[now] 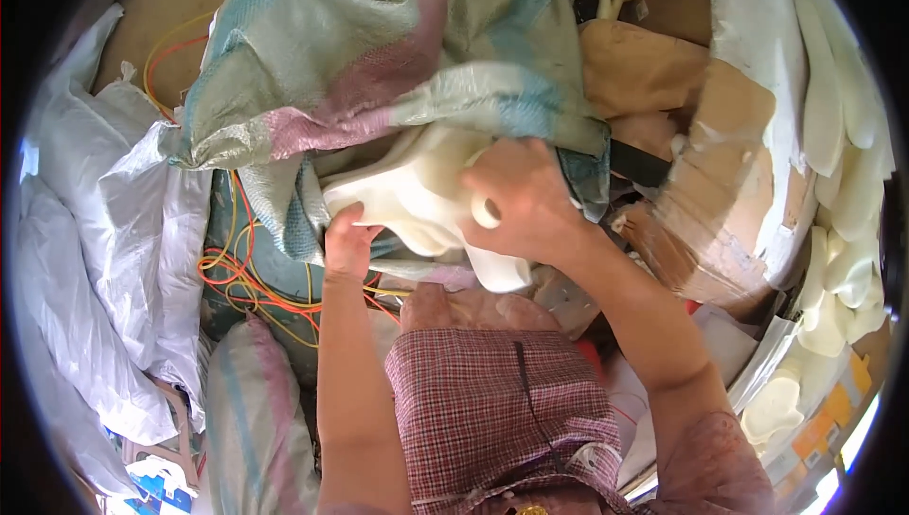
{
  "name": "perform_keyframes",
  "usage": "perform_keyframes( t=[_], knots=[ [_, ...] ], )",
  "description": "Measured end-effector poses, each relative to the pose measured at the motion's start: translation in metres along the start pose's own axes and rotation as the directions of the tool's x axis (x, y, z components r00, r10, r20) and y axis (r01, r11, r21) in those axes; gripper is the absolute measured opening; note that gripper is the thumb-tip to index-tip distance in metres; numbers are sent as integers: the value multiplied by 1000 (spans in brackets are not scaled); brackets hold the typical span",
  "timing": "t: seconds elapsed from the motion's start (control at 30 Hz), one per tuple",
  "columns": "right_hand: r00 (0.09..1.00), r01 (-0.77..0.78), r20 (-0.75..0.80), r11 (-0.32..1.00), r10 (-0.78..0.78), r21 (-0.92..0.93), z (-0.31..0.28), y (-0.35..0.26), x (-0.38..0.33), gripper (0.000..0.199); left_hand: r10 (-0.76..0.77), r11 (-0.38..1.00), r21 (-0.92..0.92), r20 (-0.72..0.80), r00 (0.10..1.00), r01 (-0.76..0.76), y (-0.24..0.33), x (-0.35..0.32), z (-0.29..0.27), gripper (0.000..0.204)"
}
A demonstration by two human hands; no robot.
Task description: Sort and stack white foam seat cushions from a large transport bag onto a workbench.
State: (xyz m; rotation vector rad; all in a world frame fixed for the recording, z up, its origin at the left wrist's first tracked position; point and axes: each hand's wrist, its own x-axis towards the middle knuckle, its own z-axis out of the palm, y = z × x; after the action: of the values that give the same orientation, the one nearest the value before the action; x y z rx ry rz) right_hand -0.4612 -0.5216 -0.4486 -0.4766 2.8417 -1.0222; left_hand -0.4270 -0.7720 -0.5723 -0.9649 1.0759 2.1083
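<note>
At the mouth of a woven plastic sack [379,51], pale green with pink and blue bands, are several smooth cream-white moulded pieces [417,188] with curved, sole-like shapes. My left hand [350,242] grips the near left edge of these pieces, thumb on top. Slightly blurred, my right hand [525,198] is closed around a cream piece whose rounded end shows beside the fingers. One more cream end [500,271] points down below that hand. The sack's folded rim hides the far side of the pieces.
White wrapped bundles [104,240] lie along the left. Orange and yellow cords [260,297] tangle on the floor near a filled striped sack [260,411]. To the right is a worn cardboard carton [724,174], with many stacked cream pieces [843,184] beyond it. Checked cloth [502,392] covers my lap.
</note>
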Motion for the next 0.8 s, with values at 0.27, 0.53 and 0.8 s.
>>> perform_keyframes(
  t=[0.27,0.53,0.8],
  knots=[
    [998,-67,-13,996,67,-58,-23,-117,18,23,82,996,27,-22,996,-82,28,-94,31,49],
    [987,-160,4,981,160,107,-98,-228,-32,15,-156,969,170,-148,977,181,65,-185,107,42],
    [714,258,-694,886,94,385,-241,-250,-89,19,-72,405,798,515,854,-447,135,-322,348,52]
  ],
)
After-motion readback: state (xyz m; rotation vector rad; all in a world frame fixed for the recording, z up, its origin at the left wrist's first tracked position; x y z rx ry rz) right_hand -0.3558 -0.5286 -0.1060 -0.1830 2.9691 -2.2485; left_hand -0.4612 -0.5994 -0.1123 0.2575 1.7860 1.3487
